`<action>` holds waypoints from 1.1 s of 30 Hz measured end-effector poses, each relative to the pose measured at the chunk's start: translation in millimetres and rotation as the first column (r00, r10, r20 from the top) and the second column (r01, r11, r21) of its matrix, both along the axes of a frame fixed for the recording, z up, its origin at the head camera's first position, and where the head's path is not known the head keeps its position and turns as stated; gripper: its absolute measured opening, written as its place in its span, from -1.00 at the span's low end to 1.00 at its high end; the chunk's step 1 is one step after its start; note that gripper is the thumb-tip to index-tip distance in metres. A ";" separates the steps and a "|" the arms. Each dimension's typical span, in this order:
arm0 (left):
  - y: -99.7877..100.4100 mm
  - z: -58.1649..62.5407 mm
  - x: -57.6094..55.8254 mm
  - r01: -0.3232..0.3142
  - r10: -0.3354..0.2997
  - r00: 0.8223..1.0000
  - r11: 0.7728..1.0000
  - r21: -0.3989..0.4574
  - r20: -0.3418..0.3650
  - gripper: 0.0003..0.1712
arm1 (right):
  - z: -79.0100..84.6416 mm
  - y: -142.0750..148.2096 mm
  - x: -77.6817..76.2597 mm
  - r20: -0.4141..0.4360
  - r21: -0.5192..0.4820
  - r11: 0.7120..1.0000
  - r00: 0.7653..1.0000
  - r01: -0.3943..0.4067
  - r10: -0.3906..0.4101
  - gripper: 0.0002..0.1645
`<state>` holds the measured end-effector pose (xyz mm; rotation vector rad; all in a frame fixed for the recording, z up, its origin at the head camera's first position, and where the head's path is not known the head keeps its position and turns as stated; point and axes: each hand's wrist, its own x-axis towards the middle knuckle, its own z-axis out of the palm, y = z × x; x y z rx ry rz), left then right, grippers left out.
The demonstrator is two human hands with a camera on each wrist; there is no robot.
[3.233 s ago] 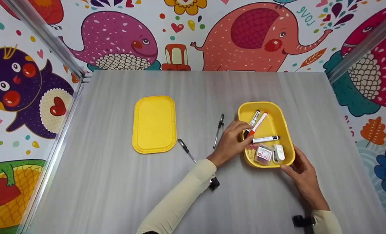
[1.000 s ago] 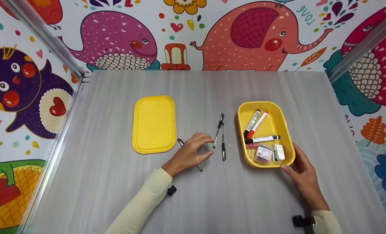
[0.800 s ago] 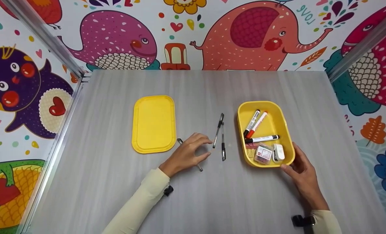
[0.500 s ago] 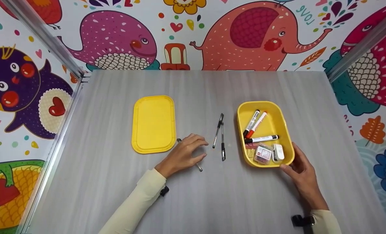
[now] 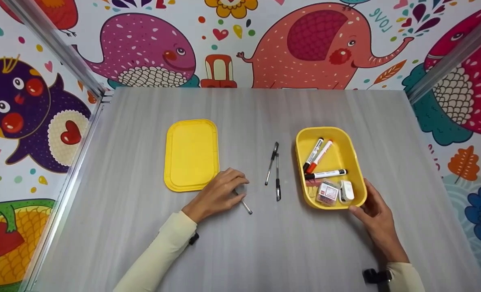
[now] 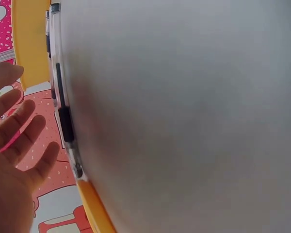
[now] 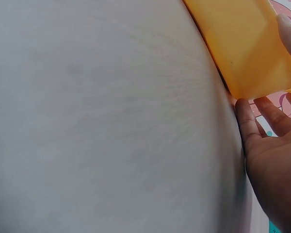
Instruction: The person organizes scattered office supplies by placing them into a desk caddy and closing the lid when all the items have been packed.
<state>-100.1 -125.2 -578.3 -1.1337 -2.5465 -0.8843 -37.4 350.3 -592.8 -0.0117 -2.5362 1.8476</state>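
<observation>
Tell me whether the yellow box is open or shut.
Open: markers show inside the box, and a yellow lid lies apart on the table.

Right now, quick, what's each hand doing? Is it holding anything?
Left hand: open, over a pen, holding nothing.
Right hand: holding the yellow box by its near right corner.

Mirrored "LOVE" point(image 5: 380, 19) on wall point(image 5: 240, 44)
</observation>
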 end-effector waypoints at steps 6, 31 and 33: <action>-9.5 -1.1 -1.3 0.032 -0.032 0.999 0.999 0.037 0.015 -0.70 | -0.2 -0.1 -0.3 -0.001 0.025 1.000 1.000 0.003 -0.003 0.05; -28.7 -3.6 -11.4 0.035 -0.023 0.996 0.991 -0.129 0.092 -0.71 | 0.9 -1.4 -0.3 0.011 -0.014 1.000 1.000 0.011 -0.011 0.05; -28.9 -3.3 -11.6 0.031 -0.018 0.996 0.989 -0.144 0.091 -0.73 | 0.8 -1.3 -0.5 0.013 -0.010 1.000 1.000 0.010 -0.010 0.05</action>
